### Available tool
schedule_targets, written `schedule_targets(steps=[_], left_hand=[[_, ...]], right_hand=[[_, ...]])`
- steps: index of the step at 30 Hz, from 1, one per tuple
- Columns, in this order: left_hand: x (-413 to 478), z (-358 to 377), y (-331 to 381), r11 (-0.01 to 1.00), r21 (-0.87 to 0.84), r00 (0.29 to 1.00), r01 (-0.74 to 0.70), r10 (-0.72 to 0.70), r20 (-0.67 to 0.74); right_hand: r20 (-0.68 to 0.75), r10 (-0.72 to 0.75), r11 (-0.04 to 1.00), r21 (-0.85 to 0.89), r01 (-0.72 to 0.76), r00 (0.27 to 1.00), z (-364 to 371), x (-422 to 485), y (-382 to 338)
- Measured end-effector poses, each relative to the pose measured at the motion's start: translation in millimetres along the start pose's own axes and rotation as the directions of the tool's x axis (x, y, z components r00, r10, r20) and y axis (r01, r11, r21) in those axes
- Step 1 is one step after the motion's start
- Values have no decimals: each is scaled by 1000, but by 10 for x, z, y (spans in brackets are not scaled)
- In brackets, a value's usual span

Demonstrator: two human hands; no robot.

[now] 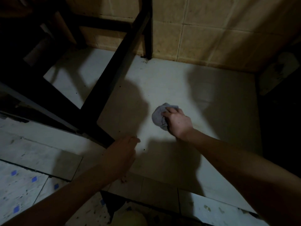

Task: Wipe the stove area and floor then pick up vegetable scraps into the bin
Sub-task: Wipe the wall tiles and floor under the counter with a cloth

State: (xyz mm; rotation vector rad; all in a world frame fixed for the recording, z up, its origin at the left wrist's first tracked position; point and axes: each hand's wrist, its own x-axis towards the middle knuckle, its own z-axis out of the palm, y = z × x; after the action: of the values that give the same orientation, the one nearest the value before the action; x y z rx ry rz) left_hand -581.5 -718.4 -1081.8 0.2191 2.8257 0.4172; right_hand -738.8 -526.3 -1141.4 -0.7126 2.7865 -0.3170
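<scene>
A crumpled grey cloth (158,115) lies on the pale floor tile (211,111) in the middle of the view. My right hand (176,122) grips the cloth from the right and presses it against the tile. My left hand (121,156) rests flat on the floor nearer to me, left of the cloth, fingers straight and holding nothing. Small dark specks (144,150) dot the tile around my hands.
A black metal stand (114,66) with slanted legs fills the left and rear. A yellowish tiled wall (211,30) closes the back. A pale object (276,72) leans in the dark right corner. Blue-patterned tiles (24,185) lie at lower left.
</scene>
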Motion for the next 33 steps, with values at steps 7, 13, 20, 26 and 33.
schedule_targets(steps=[7, 13, 20, 26, 33], left_hand=[[355, 24, 101, 996, -15, 991, -86, 84, -106], [685, 35, 296, 992, -5, 973, -124, 120, -197], [1044, 9, 448, 980, 33, 943, -197, 199, -266], [1256, 41, 503, 975, 67, 937, -214, 224, -269], [1313, 184, 633, 985, 50, 954, -165, 172, -247]], right_hand=[[-18, 217, 973, 83, -215, 976, -128, -183, 665], [-108, 409, 910, 122, -396, 906, -173, -516, 1147], [-127, 529, 848, 128, -515, 839, -206, -986, 1438], [-95, 582, 812, 120, -572, 807, -156, -1213, 1410], [-45, 550, 835, 76, -546, 834, -43, -1460, 1199]])
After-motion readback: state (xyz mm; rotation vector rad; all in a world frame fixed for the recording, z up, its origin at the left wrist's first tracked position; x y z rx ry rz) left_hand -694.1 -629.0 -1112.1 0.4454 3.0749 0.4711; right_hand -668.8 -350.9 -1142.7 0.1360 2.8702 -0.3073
